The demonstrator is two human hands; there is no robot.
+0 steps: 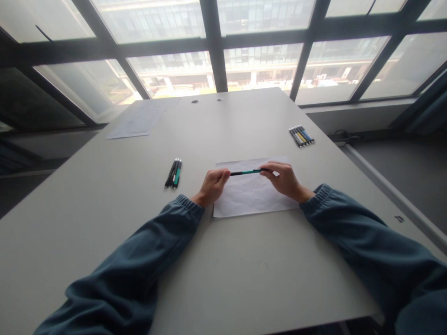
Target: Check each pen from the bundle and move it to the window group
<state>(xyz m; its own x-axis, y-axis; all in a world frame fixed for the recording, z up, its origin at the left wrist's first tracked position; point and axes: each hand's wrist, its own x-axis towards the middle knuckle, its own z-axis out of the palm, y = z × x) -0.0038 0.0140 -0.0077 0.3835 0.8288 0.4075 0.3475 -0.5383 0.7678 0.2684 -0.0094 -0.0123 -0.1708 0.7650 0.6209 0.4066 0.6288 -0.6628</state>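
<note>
A green and black pen (pixel 247 172) is held level between my two hands, above a white sheet of paper (pixel 254 200) on the table. My left hand (pixel 212 185) is closed around its left end, with the thumb pressed on it. The fingertips of my right hand (pixel 283 179) pinch the other end. Both tips of the pen are hidden by my fingers. To the left of my left hand lies a small group of pens (pixel 173 173), black with one green. Farther off on the right, several pens with black, yellow and blue parts (pixel 302 136) lie side by side.
The white table (pixel 195 260) reaches up to the large windows (pixel 261 65). Other paper sheets (pixel 134 122) lie at its far left. Two round fittings, one a dark hole (pixel 194 101), sit near the far edge. A small dark mark (pixel 399 218) is near the right edge.
</note>
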